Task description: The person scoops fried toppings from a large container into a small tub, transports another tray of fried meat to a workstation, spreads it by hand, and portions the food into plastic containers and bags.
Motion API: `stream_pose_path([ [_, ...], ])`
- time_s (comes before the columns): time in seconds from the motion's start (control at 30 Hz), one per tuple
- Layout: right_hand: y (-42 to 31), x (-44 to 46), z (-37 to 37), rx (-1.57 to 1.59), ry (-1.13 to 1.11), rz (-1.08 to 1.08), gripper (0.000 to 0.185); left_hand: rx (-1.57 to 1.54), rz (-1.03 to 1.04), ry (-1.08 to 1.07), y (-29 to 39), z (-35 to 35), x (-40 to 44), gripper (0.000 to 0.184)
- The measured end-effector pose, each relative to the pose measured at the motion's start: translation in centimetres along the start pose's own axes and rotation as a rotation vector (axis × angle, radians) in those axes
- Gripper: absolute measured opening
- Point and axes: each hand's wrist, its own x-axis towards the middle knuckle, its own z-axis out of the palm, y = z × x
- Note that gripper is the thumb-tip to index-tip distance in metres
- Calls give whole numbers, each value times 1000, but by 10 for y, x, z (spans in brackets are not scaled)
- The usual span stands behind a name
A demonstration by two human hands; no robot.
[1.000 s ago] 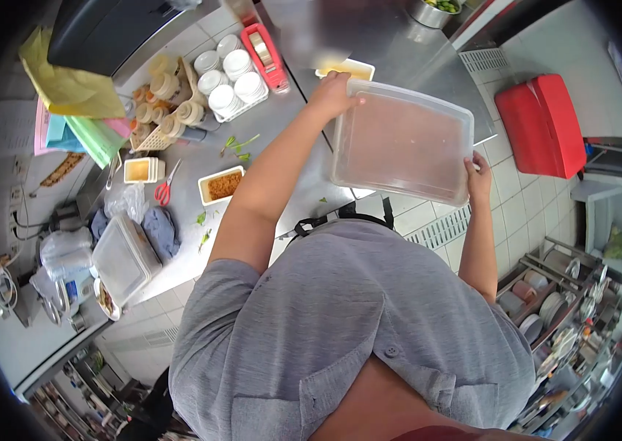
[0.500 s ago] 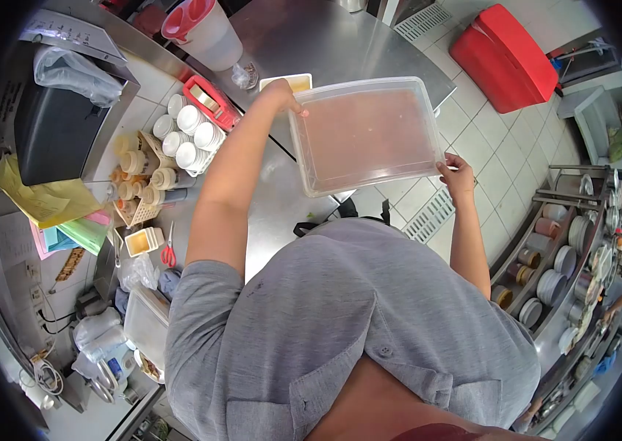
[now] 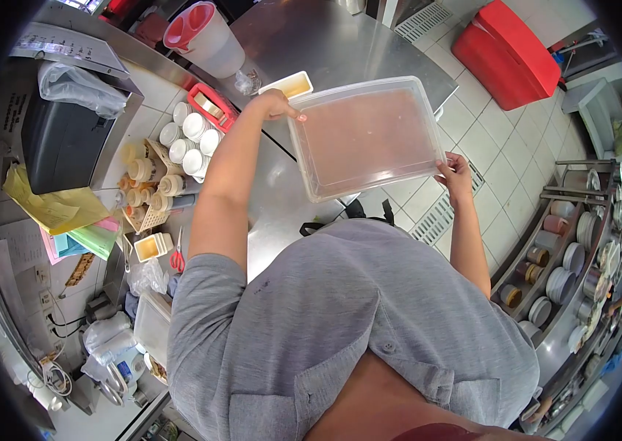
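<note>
A wide, shallow clear plastic container point(image 3: 366, 136), showing a pinkish-brown colour through its top, is held up between my hands. My left hand point(image 3: 275, 106) is closed on its left side near the far corner, thumb over the rim. My right hand point(image 3: 456, 176) pinches the near right corner. Just beyond my left hand is a small white tray point(image 3: 290, 85) with a yellowish inside; whether my fingers touch it is hidden. The container is above the edge of the steel counter point(image 3: 278, 187) and partly over the floor.
Left on the counter are stacked white lids point(image 3: 195, 125), a red tape dispenser point(image 3: 211, 106), squeeze bottles point(image 3: 142, 170) and red-handled scissors point(image 3: 177, 259). A bucket point(image 3: 208, 44) stands farther back. A red bin point(image 3: 505, 55) is on the floor; loaded shelves point(image 3: 553, 268) line the right.
The small white tray beside my left hand has tilted, its right end higher in view. The large container has stayed almost in place, while the surroundings shifted slightly with my head.
</note>
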Motion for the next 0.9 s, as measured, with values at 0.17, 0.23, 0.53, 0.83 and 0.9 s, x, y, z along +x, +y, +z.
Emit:
stream_pose_path([
  [0.17,0,-1,6,28,-16,-46,36,-32,57,127,5,-1,-26,76],
  [0.23,3,2,4,-37,-15,-93,36,118,71,228,12,1,-38,74],
  [0.53,1,-8,3,-114,-42,-129,40,156,36,157,-25,20,-48,74],
  [0.83,8,-30,8,46,-83,-71,47,-71,79,300,-58,34,-64,72],
  [0.9,8,-25,7,-99,-23,-70,48,-45,71,283,-60,34,-56,72],
])
